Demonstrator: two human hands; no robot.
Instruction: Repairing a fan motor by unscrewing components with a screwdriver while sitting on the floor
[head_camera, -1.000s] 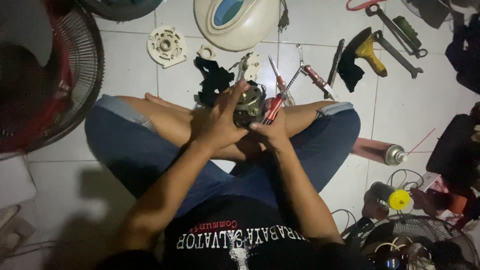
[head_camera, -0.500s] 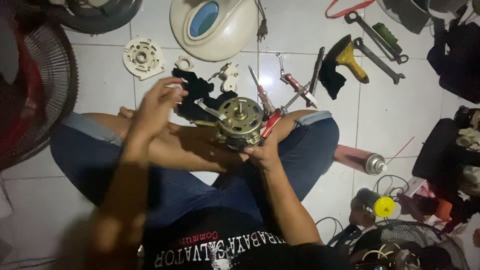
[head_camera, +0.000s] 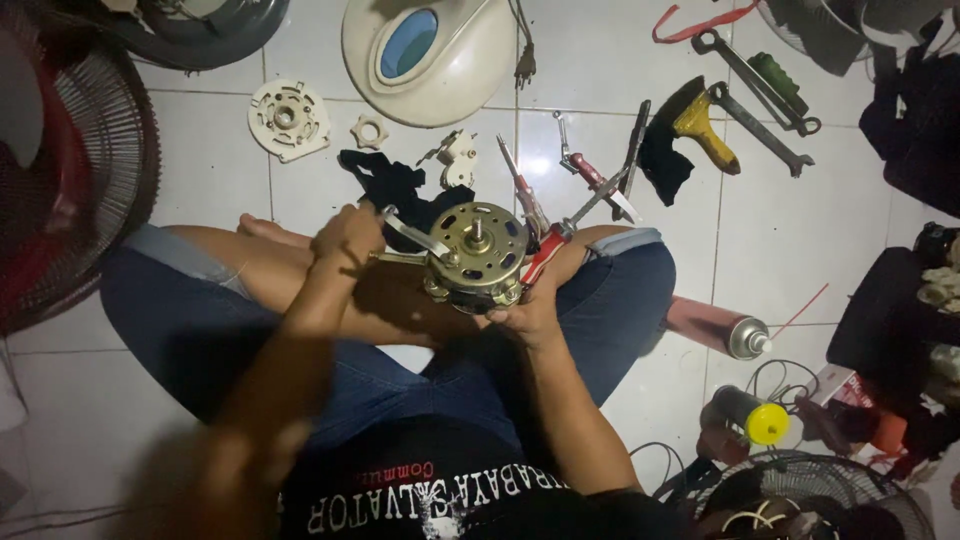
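Brass-coloured metal makes up the fan motor (head_camera: 477, 256), a squat round body with a slotted end plate, a short steel shaft standing out of its middle and copper windings glinting through the gaps. It sits above the person's crossed legs, cupped from below by the right hand (head_camera: 527, 306), whose fingers are curled tight about its lower rim. The left hand (head_camera: 347, 238) is closed in a fist around the handle of a flat metal tool (head_camera: 410, 234) whose tip meets the motor's left edge. Such a motor is likely dense and heavy for its bulk, rigid, and best gripped by the solid outer ring; the thin windings and the shaft look like the parts to spare. Glossy white tiles (head_camera: 200, 170) carry a smooth cream plastic fan base (head_camera: 470, 60), a ribbed round plastic plate (head_camera: 288, 119), a soft black cloth (head_camera: 385, 185), red-handled pliers (head_camera: 590, 175), steel spanners (head_camera: 745, 75) and a spray can (head_camera: 715, 328).
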